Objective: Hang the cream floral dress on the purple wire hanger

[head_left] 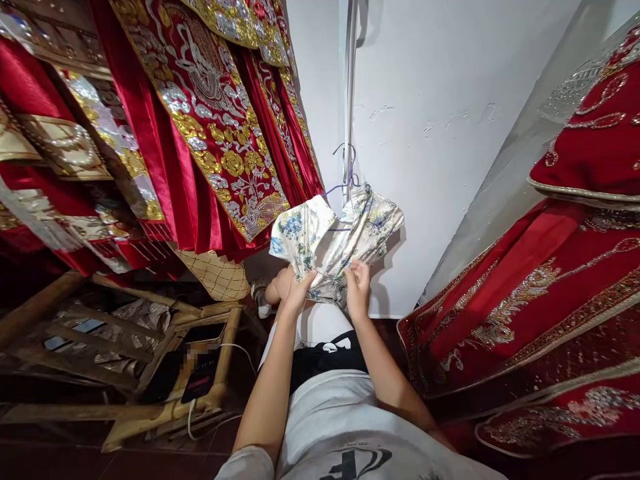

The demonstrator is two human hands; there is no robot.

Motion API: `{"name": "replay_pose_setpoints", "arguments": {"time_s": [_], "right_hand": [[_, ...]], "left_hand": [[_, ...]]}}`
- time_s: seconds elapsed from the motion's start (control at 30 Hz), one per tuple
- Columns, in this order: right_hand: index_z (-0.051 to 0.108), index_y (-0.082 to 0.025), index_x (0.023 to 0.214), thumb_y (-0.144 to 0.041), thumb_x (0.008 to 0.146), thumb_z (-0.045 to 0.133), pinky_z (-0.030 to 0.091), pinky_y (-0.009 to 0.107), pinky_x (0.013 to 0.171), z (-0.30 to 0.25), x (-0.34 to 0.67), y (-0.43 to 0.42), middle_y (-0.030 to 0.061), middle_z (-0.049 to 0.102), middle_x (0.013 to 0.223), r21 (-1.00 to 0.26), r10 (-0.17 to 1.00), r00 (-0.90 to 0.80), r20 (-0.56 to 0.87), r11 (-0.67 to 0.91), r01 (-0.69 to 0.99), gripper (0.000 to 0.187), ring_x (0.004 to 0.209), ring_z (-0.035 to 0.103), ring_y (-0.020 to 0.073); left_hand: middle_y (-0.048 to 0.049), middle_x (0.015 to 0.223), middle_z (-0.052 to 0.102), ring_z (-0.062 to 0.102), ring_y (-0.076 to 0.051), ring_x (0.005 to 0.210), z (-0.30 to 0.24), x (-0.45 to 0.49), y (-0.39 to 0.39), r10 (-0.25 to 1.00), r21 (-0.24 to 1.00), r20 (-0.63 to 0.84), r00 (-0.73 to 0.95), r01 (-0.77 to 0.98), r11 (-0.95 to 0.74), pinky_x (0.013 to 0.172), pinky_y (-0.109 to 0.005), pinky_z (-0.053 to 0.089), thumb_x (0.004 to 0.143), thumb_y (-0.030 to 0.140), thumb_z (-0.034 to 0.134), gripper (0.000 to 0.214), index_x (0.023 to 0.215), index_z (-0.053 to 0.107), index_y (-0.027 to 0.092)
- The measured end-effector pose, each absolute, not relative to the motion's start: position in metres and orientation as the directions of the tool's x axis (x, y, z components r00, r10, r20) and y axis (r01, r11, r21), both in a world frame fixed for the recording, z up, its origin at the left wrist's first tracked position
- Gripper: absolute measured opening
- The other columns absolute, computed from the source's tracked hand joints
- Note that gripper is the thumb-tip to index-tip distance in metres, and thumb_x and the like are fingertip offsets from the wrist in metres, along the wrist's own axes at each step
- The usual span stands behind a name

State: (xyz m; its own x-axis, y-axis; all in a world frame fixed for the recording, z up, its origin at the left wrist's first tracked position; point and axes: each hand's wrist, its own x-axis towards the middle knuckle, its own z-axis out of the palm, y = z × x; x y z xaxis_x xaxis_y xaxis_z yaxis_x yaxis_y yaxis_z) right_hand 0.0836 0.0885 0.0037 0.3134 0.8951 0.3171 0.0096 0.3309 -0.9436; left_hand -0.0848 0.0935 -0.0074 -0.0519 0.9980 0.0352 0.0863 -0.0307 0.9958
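Note:
A white short-sleeved floral blouse (295, 230) with blue, yellow and green flowers hangs in front of me on a thin purple hanger (354, 170). Its neckline is spread, and its lower part is bunched above my lap. My left hand (301, 288) is closed on the cloth at the left front, near the waist. At the opposite side, my right hand (358, 283) pinches the blouse's front edge, its fingers curled. Folds of fabric partly hide the fingertips of both hands.
Red robes with gold and silver embroidery (227, 133) hang at the left; more red beaded garments (520, 293) hang at the right. A metal pole (350, 73) stands against the white wall (440, 87). Lower left, a bamboo chair (227, 353) holds a phone (200, 377) with a white cable (193, 420).

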Motion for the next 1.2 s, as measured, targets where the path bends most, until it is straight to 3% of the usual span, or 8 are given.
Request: {"name": "replay_pose_setpoints", "arguments": {"time_s": [0.1,0.33,0.43,0.57,0.67,0.8,1.07,1.2], "right_hand": [[0.054,-0.021,0.084,-0.059,0.089,0.056,0.047,0.027,0.063,-0.032,0.076,0.095,0.0036,0.063,0.077,-0.998,0.996,0.082,-0.048,-0.044,-0.044,0.038,0.068,0.057,0.0163],[0.055,-0.019,0.065,-0.031,0.084,0.061,0.038,0.022,0.055,-0.026,0.083,0.1,-0.0035,0.053,0.054,-0.993,0.988,-0.152,0.011,-0.008,-0.121,0.023,0.054,0.047,0.011],[0.053,-0.019,0.062,-0.023,0.08,0.06,0.033,0.021,0.051,-0.029,0.093,0.101,-0.0044,0.048,0.052,-0.979,1.0,-0.023,-0.021,-0.025,-0.201,0.02,0.051,0.042,0.009],[0.041,-0.022,0.061,-0.029,0.082,0.056,0.021,0.021,0.043,-0.037,0.106,0.101,-0.0091,0.03,0.046,-0.958,0.993,0.045,-0.108,-0.092,-0.272,0.026,0.044,0.027,0.0069],[0.04,-0.022,0.059,-0.029,0.081,0.055,0.015,0.02,0.041,-0.037,0.104,0.096,-0.0107,0.027,0.044,-0.947,0.986,-0.025,-0.165,-0.166,-0.276,0.028,0.04,0.022,0.0049],[0.047,-0.019,0.056,-0.025,0.078,0.059,0.013,0.018,0.038,-0.029,0.102,0.086,-0.0086,0.034,0.04,-0.946,0.964,-0.172,-0.205,-0.24,-0.218,0.025,0.036,0.023,0.0031],[0.048,-0.021,0.065,-0.018,0.08,0.07,0.023,0.016,0.034,0.089,0.138,0.154,-0.0077,0.042,0.048,-0.944,0.976,-0.213,-0.048,-0.114,-0.31,0.026,0.039,0.029,0.0039],[0.045,-0.021,0.067,-0.017,0.089,0.06,0.014,0.016,0.032,0.17,0.121,0.19,-0.011,0.031,0.043,-0.905,0.976,-0.208,0.07,-0.026,-0.425,0.027,0.035,0.019,0.0042]], "left_hand": [[-0.0115,0.125,0.072,0.056,-0.039,0.134,-0.007,-0.082,0.088,0.985,0.993,0.09,-0.15,-0.056,-0.099,0.105,-0.048,0.05,0.074,0.049,0.075,0.061,0.13,0.063,0.027],[-0.014,0.14,0.062,0.057,-0.034,0.132,-0.01,-0.068,0.085,0.993,0.975,0.073,-0.095,-0.204,-0.091,0.11,-0.044,0.046,0.072,0.046,0.077,0.069,0.132,0.057,0.019],[-0.0139,0.14,0.06,0.05,-0.034,0.138,-0.017,-0.073,0.086,0.946,0.984,0.178,-0.27,0.073,-0.164,0.113,-0.045,0.042,0.078,0.043,0.072,0.065,0.136,0.051,0.022],[-0.0198,0.144,0.046,0.039,-0.036,0.142,-0.035,-0.065,0.084,0.709,0.825,0.482,-0.514,0.538,-0.171,0.118,-0.049,0.029,0.084,0.04,0.065,0.063,0.139,0.042,0.022],[-0.0175,0.128,0.053,0.047,-0.035,0.129,-0.052,-0.04,0.083,0.793,0.738,0.555,-0.253,0.589,-0.329,0.112,-0.048,0.034,0.085,0.035,0.062,0.039,0.12,0.05,0.023],[-0.0083,0.092,0.057,0.057,-0.029,0.093,-0.066,-0.012,0.086,0.908,0.785,0.418,0.026,0.493,-0.376,0.086,-0.041,0.044,0.083,0.022,0.053,0.007,0.087,0.048,0.026],[-0.0037,0.082,0.05,0.05,-0.021,0.077,-0.061,-0.016,0.076,0.876,0.679,0.457,0.153,0.576,-0.455,0.071,-0.031,0.038,0.087,0.01,0.039,0.014,0.083,0.04,0.023],[-0.0004,0.075,0.047,0.046,-0.018,0.07,-0.056,-0.023,0.078,0.875,0.616,0.41,0.258,0.629,-0.474,0.066,-0.028,0.036,0.083,0.006,0.04,0.018,0.079,0.037,0.023]]}}
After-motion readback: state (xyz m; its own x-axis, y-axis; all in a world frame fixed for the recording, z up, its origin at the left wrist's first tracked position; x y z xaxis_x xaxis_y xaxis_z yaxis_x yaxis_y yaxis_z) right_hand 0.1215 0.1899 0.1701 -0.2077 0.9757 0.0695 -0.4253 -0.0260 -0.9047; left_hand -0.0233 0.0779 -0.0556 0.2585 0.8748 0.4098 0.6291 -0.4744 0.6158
